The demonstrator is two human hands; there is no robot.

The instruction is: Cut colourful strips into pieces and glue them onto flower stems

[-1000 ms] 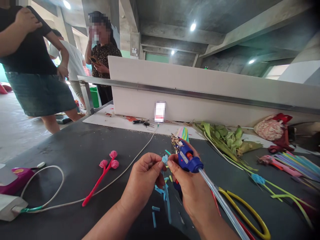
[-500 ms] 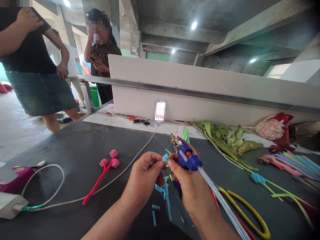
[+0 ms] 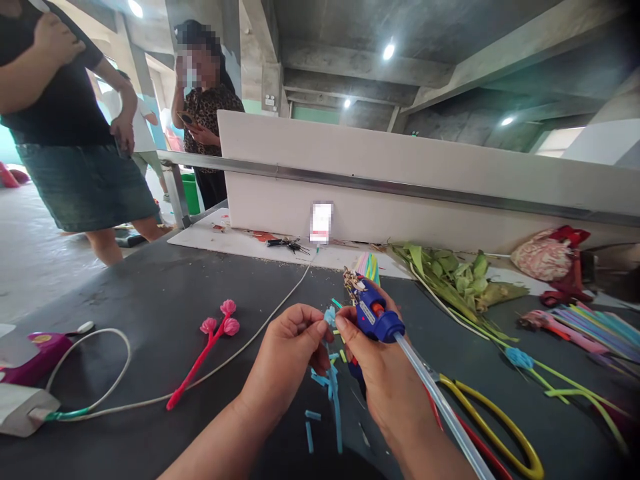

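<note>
A small light-blue pipe-cleaner bud [image 3: 330,316] is pinched between the thumb and finger of my left hand [image 3: 285,350]. My right hand [image 3: 387,373] grips a blue glue gun [image 3: 373,310] with a long clear glue stick [image 3: 440,400] in its back. The right thumb tip lies close against the bud; whether it touches is unclear. Debris clings around the gun's nozzle end. Below my hands lie several cut blue pipe-cleaner pieces [image 3: 309,437]. To the left lies a pink pipe-cleaner stem [image 3: 197,369] with three round pink buds.
Yellow-handled scissors [image 3: 500,417] lie by my right forearm. Green leaves [image 3: 457,273], a green stem with a blue bud [image 3: 520,358] and coloured pipe cleaners [image 3: 600,327] are on the right. A white cable [image 3: 265,313] crosses the table. Pliers [image 3: 287,244] and a phone [image 3: 321,222] are behind.
My hands, the bud and the glue gun stay almost in place. A person standing at the left has shifted slightly and moved the hand at their hip.
</note>
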